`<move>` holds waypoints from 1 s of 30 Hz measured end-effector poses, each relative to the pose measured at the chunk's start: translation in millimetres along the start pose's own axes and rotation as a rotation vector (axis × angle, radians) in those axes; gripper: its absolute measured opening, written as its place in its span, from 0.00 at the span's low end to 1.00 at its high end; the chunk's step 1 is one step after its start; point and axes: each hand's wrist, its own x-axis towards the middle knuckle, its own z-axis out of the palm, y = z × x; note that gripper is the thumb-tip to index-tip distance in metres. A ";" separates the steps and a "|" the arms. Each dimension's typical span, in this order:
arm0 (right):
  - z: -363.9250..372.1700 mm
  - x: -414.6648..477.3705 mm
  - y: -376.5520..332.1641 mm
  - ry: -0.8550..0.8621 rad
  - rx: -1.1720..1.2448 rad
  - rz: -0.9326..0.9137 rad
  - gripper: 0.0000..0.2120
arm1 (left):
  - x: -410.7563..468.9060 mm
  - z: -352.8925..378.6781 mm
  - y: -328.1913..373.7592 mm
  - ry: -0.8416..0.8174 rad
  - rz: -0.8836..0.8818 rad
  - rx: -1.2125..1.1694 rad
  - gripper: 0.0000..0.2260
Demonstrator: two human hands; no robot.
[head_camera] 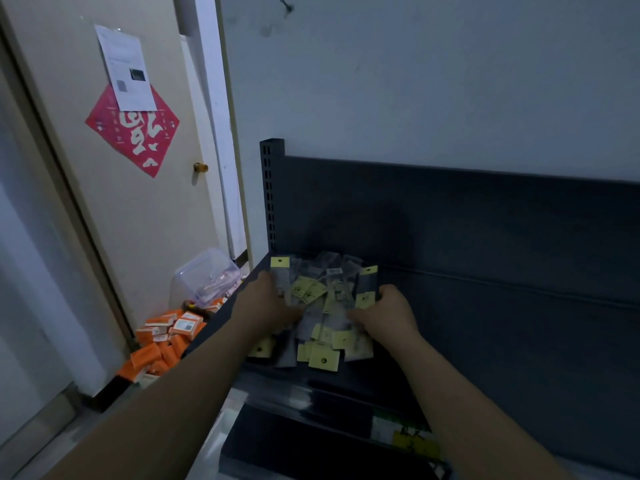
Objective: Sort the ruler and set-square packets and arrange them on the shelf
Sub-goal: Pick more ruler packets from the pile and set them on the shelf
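Observation:
A loose heap of clear ruler and set-square packets (323, 306) with pale yellow header cards lies on the left end of the dark shelf (485, 323). My left hand (266, 303) presses against the heap's left side, fingers buried among the packets. On the right side of the heap, my right hand (384, 315) has its fingers curled around packets. One long packet (280, 271) stands at the heap's far left, and another (366, 285) leans just above my right hand. Exactly which packets each hand holds is hidden.
The shelf's slotted upright (268, 195) rises at the back left against a grey wall. On the floor to the left lie several orange boxes (162, 341) and a clear plastic tub (207, 277), by a door (104, 202). A lower shelf (311, 427) shows below.

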 end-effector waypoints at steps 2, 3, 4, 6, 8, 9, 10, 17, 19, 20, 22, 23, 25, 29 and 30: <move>4.9 -4.5 -7.4 -0.050 -0.138 -0.023 0.33 | -2.5 0.7 4.7 -0.001 0.021 0.031 0.34; 6.8 -5.4 -9.5 -0.062 -0.172 -0.031 0.35 | -2.8 1.2 6.8 -0.003 0.030 0.046 0.32; 7.3 -5.7 -11.0 -0.068 -0.166 -0.034 0.35 | -2.3 2.1 8.2 0.003 0.030 0.052 0.31; 3.9 -4.9 -10.4 -0.062 -0.091 -0.012 0.34 | -3.8 1.8 10.5 0.016 0.021 0.044 0.31; -4.6 -2.0 -5.6 -0.018 -0.055 0.034 0.35 | -4.0 1.0 9.1 0.021 0.010 0.029 0.30; -9.6 0.0 -2.0 0.011 -0.041 0.059 0.36 | -3.1 0.4 7.6 0.021 0.005 0.021 0.30; -14.6 1.4 2.1 0.034 -0.025 0.080 0.38 | -0.7 0.6 4.6 0.028 0.010 0.017 0.29; -24.6 8.8 15.4 0.001 0.019 0.036 0.38 | 12.1 3.8 -3.5 -0.004 -0.002 0.037 0.28; -18.8 5.9 9.3 -0.079 -0.042 -0.044 0.40 | 4.2 2.2 6.1 -0.034 0.018 0.037 0.23; -15.5 4.6 6.2 -0.103 -0.082 -0.083 0.42 | 1.9 2.7 9.1 -0.044 0.031 0.035 0.22; -11.2 3.3 2.9 -0.100 -0.170 -0.139 0.46 | 0.8 5.2 12.1 -0.053 0.050 0.036 0.23; -10.4 2.6 1.9 -0.089 -0.228 -0.157 0.45 | 0.3 5.5 13.2 -0.060 0.056 0.038 0.23; -11.3 -1.0 0.9 -0.096 -0.375 -0.155 0.37 | -2.6 3.9 15.9 -0.071 0.069 0.039 0.23; -15.7 -10.2 3.8 -0.092 -0.421 -0.141 0.21 | -15.4 0.0 24.3 -0.050 0.145 0.101 0.26; -18.1 -14.4 3.9 -0.091 -0.404 -0.144 0.21 | -20.7 0.0 28.0 -0.037 0.177 0.127 0.26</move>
